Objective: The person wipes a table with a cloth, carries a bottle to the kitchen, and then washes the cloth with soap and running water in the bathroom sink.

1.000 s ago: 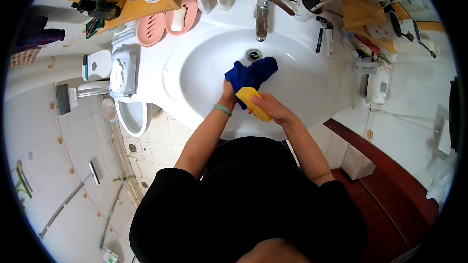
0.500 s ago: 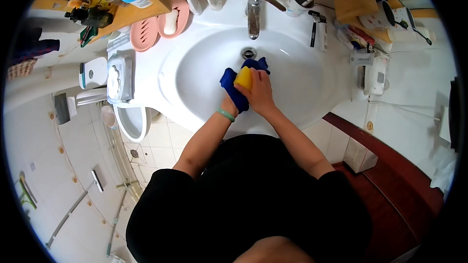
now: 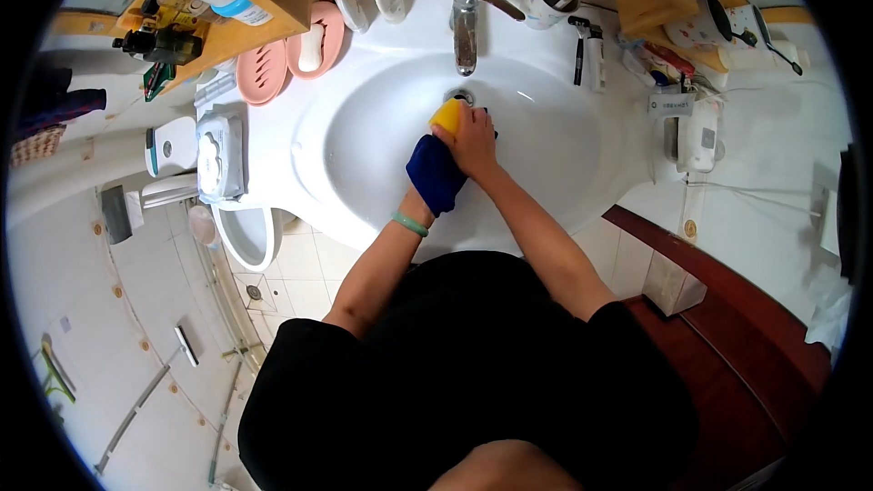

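Note:
In the head view, a dark blue cloth (image 3: pixel 435 173) covers nearly all of my left hand (image 3: pixel 417 204), hiding its fingers. The cloth is held up over the white sink basin (image 3: pixel 555 145), and a green bangle (image 3: pixel 410 225) circles that wrist. My right hand (image 3: pixel 475 141) is closed around a yellow block (image 3: pixel 446 115) that looks like a bar of soap. The block is at the cloth's upper edge, just below the drain (image 3: pixel 461 95). A bit of blue shows past the right fingers. Above the basin stands a chrome faucet (image 3: pixel 465 32).
Pink soap dishes (image 3: pixel 261 73), one holding a white bar (image 3: pixel 311 47), lie on the left counter beside a wipes pack (image 3: pixel 221 155). A cup (image 3: pixel 551 2) and razor (image 3: pixel 579 50) are at the back right. Wooden shelves (image 3: pixel 273 14) overhang the counter.
My right hand and the yellow block have moved up and slightly left, toward the drain. The cloth has shifted and now spreads more over my left hand.

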Demonstrator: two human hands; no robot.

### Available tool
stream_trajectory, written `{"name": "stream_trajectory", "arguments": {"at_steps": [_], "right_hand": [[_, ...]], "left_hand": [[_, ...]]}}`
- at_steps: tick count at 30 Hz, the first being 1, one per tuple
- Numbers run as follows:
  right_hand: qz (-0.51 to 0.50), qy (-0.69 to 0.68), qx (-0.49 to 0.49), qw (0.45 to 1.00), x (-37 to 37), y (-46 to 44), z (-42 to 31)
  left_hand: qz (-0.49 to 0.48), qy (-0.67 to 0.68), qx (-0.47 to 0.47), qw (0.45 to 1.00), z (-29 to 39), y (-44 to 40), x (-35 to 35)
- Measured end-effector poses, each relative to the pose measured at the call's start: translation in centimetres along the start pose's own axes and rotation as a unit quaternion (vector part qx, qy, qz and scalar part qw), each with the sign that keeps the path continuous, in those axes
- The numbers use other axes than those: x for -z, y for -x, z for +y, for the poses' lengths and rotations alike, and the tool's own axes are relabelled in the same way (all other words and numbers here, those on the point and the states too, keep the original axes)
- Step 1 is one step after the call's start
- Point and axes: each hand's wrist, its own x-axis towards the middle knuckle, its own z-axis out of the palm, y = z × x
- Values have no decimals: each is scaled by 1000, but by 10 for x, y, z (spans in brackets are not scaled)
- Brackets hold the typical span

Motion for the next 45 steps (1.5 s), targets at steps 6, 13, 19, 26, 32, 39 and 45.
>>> {"name": "stream_trajectory", "arguments": {"at_steps": [6, 13, 19, 26, 32, 39, 45], "right_hand": [[-68, -66, 80, 992, 25, 38, -48], [-27, -14, -14, 999, -4, 4, -7], [-65, -89, 43, 993, 5, 34, -32], [-78, -98, 15, 992, -4, 49, -33], [-25, -63, 2, 998, -4, 13, -28], [-107, -106, 9, 989, 20, 57, -58], [-27, -93, -61, 993, -19, 3, -4]], "left_hand": [[-42, 303, 105, 946, -25, -1, -18], [-44, -189, 40, 980, -13, 11, -5], [4, 362, 100, 927, -59, 24, -32], [13, 156, 21, 987, -52, 22, -26], [69, 17, -46, 996, 6, 14, 12], [-14, 185, 84, 979, -62, 40, -21], [22, -136, -76, 988, 3, 27, 14]]}}
